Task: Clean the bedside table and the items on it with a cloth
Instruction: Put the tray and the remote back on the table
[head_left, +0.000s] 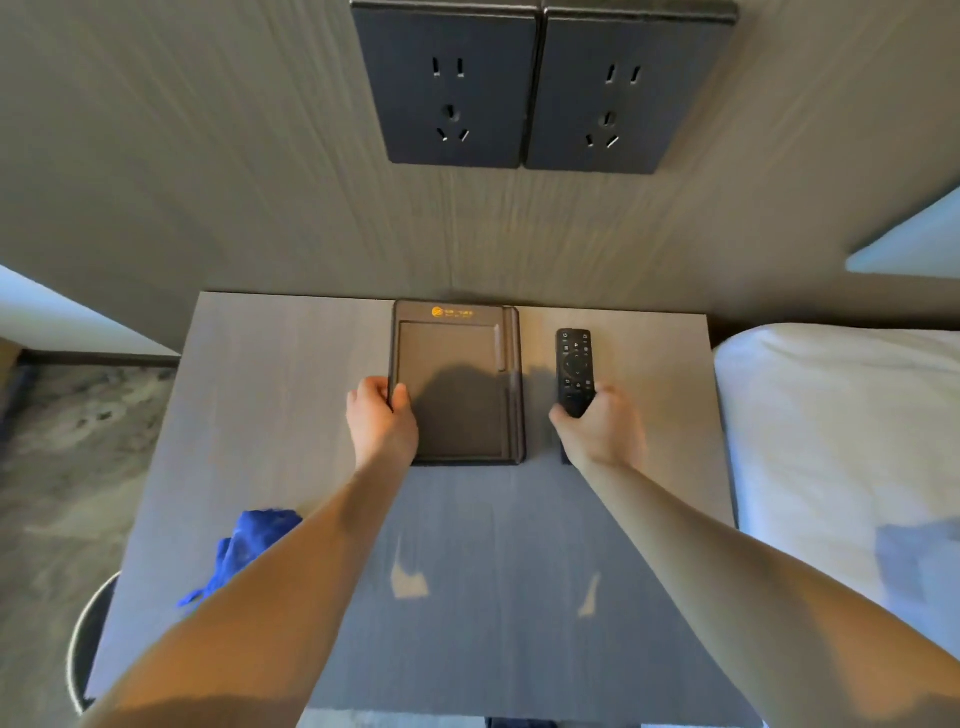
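- Now the left hand (382, 415) grips the left edge of the dark tray (457, 384), fingers closed on it; the right hand (602, 431) is closed around the remote (573, 371).
- Both items sit at the back of the worktop (270, 395); the blue cloth (249, 545) lies near the front left, not held.
- I think it is best to set both items straight and parallel, then release gently.

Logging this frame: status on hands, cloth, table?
Left hand grips leather tray edge. Right hand shut on remote. Blue cloth lies unheld at bedside table left edge. Nothing blocking.
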